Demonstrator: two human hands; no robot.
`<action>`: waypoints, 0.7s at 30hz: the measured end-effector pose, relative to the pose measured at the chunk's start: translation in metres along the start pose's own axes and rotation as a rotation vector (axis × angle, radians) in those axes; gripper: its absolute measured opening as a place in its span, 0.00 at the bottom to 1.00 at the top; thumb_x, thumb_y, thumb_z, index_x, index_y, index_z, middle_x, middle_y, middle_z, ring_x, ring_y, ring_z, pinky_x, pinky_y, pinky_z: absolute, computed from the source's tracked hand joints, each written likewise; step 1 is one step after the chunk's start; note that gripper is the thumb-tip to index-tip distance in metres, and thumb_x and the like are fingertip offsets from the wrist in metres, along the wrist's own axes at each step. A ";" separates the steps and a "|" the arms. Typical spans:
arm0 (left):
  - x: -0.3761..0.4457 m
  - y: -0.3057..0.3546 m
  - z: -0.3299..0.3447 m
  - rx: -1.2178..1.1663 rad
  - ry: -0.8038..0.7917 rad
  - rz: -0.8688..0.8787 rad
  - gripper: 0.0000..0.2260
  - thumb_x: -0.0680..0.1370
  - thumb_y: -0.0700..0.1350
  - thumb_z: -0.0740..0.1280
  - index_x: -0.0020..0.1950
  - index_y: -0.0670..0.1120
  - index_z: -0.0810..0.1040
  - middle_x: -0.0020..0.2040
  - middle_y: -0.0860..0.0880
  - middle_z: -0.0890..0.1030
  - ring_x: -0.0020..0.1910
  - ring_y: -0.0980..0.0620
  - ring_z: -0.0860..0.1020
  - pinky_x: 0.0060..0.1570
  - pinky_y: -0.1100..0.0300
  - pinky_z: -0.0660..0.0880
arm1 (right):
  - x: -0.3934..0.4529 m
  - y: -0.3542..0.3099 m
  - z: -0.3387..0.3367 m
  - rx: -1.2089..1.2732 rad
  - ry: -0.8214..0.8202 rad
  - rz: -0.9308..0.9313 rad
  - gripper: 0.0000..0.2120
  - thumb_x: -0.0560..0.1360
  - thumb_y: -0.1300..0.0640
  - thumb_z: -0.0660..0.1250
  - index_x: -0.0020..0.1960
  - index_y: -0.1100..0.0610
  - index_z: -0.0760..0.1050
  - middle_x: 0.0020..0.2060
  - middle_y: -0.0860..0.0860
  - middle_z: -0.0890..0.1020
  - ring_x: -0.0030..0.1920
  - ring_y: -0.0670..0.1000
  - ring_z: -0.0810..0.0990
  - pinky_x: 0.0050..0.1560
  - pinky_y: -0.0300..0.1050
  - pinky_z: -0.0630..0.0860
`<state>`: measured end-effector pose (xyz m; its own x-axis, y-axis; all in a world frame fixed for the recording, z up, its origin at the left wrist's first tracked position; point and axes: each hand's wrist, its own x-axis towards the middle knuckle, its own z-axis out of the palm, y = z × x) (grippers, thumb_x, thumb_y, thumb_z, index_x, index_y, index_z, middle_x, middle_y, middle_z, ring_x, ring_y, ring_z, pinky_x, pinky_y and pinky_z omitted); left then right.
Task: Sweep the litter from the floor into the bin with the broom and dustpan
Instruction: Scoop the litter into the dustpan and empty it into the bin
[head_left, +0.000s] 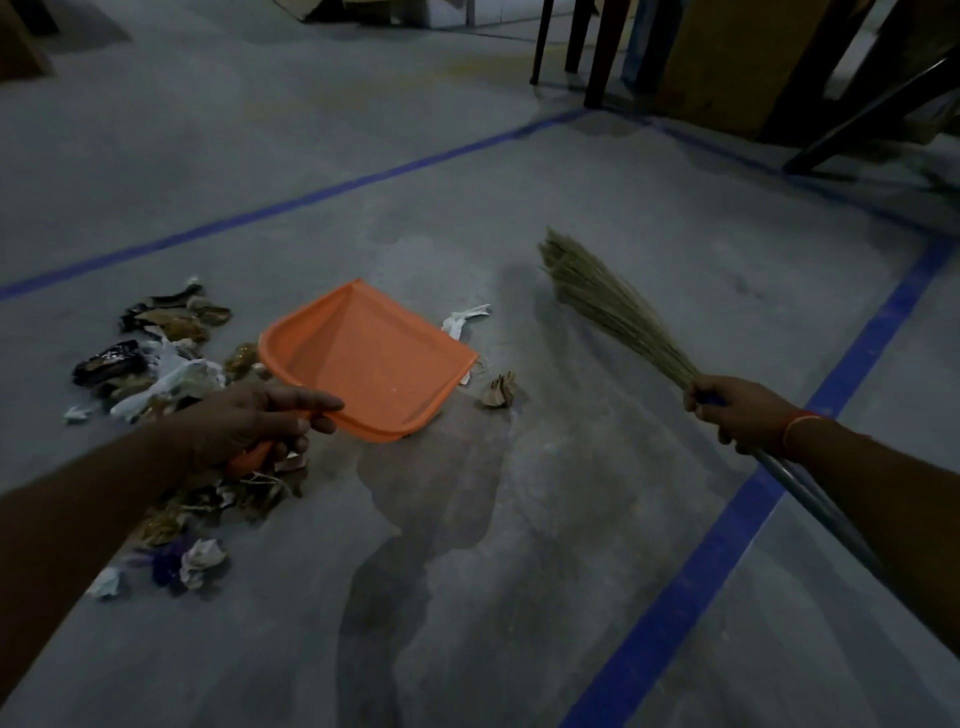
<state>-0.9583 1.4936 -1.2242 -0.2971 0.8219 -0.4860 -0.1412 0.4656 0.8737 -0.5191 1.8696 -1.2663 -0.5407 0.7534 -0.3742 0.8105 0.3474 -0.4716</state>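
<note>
— What did we have in our hands?

— Our left hand (254, 421) was curled round the orange handle of the dustpan (363, 358), thumb lying along the top. Our right hand (735, 410) was wrapped tight round the broom (613, 306) just where the straw bristles meet the metal shaft, with an orange band at that wrist.

— And how did the two tools sit?

— We held the dustpan out flat, its wide mouth turned away from us and to the right; we could not tell whether it touched the floor (571, 519). Its tray looked bare but for a speck or two. The broom's bristles pointed up and away to the left, well apart from the dustpan, and its shaft ran back under our right forearm.

— Where was the litter?

— Most of it lay in a litter pile (156, 353) to the left of the dustpan and beneath our left hand, wrappers and crumpled paper running on towards the near left. A white scrap (462, 319) lay just beside the dustpan's far right edge, and a crumpled brown wad (498, 389) just beside its right corner.

— Anything else around us?

— Blue tape lines (727, 545) crossed the floor, and dark chair legs (597, 52) stood at the far right.
</note>
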 end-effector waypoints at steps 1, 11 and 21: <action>0.000 -0.002 -0.001 -0.001 -0.002 0.000 0.17 0.79 0.28 0.60 0.66 0.38 0.78 0.56 0.36 0.81 0.35 0.51 0.79 0.30 0.64 0.77 | 0.000 -0.001 0.002 0.029 -0.004 0.008 0.08 0.81 0.61 0.59 0.48 0.51 0.75 0.46 0.58 0.79 0.33 0.54 0.76 0.29 0.44 0.74; 0.005 -0.020 0.004 -0.077 0.016 0.034 0.17 0.79 0.29 0.62 0.65 0.40 0.79 0.59 0.36 0.80 0.38 0.50 0.78 0.31 0.63 0.77 | 0.012 0.009 0.014 0.240 0.100 0.088 0.07 0.80 0.64 0.61 0.51 0.55 0.76 0.46 0.60 0.77 0.33 0.57 0.75 0.32 0.47 0.75; -0.022 -0.048 -0.002 -0.226 0.082 0.084 0.20 0.70 0.42 0.77 0.62 0.46 0.83 0.60 0.38 0.82 0.43 0.49 0.80 0.36 0.59 0.78 | 0.018 -0.016 0.051 0.068 -0.037 0.057 0.09 0.78 0.65 0.60 0.47 0.54 0.75 0.45 0.64 0.77 0.29 0.55 0.73 0.28 0.44 0.72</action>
<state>-0.9464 1.4525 -1.2557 -0.3913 0.8208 -0.4161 -0.3175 0.3039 0.8982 -0.5535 1.8489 -1.3063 -0.5029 0.7492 -0.4310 0.8239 0.2648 -0.5010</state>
